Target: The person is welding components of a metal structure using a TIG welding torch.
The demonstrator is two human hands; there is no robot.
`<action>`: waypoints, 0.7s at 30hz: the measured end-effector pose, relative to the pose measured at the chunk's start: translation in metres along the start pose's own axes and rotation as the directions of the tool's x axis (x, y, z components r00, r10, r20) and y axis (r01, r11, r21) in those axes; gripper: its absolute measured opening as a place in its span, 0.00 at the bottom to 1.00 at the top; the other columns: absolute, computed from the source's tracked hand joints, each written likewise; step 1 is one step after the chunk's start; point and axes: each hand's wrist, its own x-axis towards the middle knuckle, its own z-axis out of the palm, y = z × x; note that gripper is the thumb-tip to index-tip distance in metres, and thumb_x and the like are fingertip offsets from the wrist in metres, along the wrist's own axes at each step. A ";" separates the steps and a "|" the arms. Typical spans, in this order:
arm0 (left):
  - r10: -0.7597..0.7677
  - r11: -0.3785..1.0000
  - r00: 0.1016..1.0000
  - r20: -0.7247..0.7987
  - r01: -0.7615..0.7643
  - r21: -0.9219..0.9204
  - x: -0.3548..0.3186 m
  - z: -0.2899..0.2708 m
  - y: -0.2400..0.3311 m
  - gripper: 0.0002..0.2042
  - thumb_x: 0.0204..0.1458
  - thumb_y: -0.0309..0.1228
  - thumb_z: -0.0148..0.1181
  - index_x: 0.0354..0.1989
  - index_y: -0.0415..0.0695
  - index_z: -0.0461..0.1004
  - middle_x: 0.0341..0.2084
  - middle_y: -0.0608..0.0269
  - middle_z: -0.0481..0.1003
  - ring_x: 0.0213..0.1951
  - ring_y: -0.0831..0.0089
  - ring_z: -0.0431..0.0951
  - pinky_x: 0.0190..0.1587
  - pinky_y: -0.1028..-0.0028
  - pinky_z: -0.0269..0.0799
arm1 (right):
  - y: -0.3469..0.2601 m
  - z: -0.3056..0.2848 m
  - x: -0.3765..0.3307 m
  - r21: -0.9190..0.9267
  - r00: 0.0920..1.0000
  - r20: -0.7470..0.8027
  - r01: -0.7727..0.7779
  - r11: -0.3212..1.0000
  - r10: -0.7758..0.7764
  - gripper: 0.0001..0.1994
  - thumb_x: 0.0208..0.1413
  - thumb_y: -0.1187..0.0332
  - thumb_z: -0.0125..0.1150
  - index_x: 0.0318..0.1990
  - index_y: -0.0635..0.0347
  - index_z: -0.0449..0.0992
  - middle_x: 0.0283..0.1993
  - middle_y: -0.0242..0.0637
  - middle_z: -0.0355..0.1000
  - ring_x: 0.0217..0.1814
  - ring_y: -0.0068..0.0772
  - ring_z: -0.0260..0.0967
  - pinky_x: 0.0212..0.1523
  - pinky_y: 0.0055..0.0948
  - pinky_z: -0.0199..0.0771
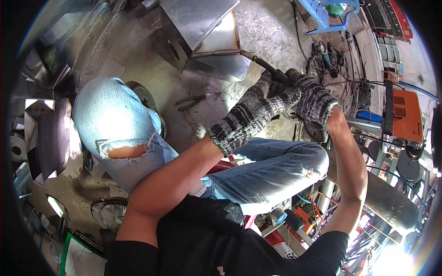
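Grey-and-black striped knit gloves cover both my hands. My right hand (314, 95) is closed round the black handle of a welding torch (281, 77). Against it, my left hand (275, 94) is also closed on the torch, though its fingertips are partly hidden. The torch's neck points up and left. Its nozzle (247, 54) ends at the lower corner of a sheet-metal box (202, 23), touching it or very near. Brownish seams run along the edges of the box's bright, pale panel (220, 37). Below my right glove hangs a ribbed dark hose (317, 133).
Pliers (191, 102) lie on the concrete floor between the box and my bent knees. Other metal pieces (53, 133) stand at left. A blue plastic stool (329, 16) is at the top right. At right are an orange machine (405, 117), cables, and a grey cylinder (391, 202).
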 end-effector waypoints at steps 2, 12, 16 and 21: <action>0.035 0.999 0.999 0.040 -0.034 -0.027 -0.001 -0.001 0.001 0.25 0.67 0.38 0.70 0.68 0.40 0.72 0.49 0.58 0.83 0.47 0.76 0.84 0.49 0.76 0.83 | 0.001 0.002 -0.001 0.004 1.000 -0.013 0.002 1.000 -0.002 0.25 0.60 0.68 0.65 0.65 0.57 0.79 0.60 0.59 0.76 0.58 0.63 0.77 0.58 0.53 0.78; -0.021 0.901 0.996 0.086 0.056 -0.430 -0.008 0.007 0.001 0.21 0.72 0.38 0.64 0.68 0.41 0.72 0.50 0.62 0.82 0.50 0.77 0.84 0.50 0.77 0.83 | -0.009 -0.011 -0.013 0.174 0.994 -0.079 -0.057 0.983 0.071 0.25 0.64 0.54 0.66 0.56 0.69 0.77 0.45 0.64 0.81 0.51 0.67 0.81 0.53 0.56 0.79; 0.058 0.998 0.995 0.079 -0.056 -0.019 -0.015 0.003 0.006 0.22 0.71 0.37 0.65 0.69 0.44 0.72 0.54 0.63 0.82 0.52 0.77 0.84 0.51 0.76 0.83 | -0.006 -0.003 -0.011 0.133 0.987 -0.138 -0.059 0.989 0.078 0.24 0.63 0.56 0.66 0.55 0.70 0.77 0.45 0.64 0.81 0.51 0.67 0.81 0.53 0.56 0.79; -0.008 0.993 0.994 0.110 0.021 -0.118 -0.017 -0.004 0.015 0.25 0.70 0.41 0.67 0.70 0.46 0.71 0.54 0.66 0.82 0.52 0.76 0.84 0.51 0.73 0.83 | -0.009 -0.008 -0.003 0.124 0.993 -0.112 -0.019 0.992 0.033 0.22 0.61 0.60 0.66 0.54 0.69 0.76 0.45 0.64 0.81 0.51 0.67 0.81 0.54 0.56 0.80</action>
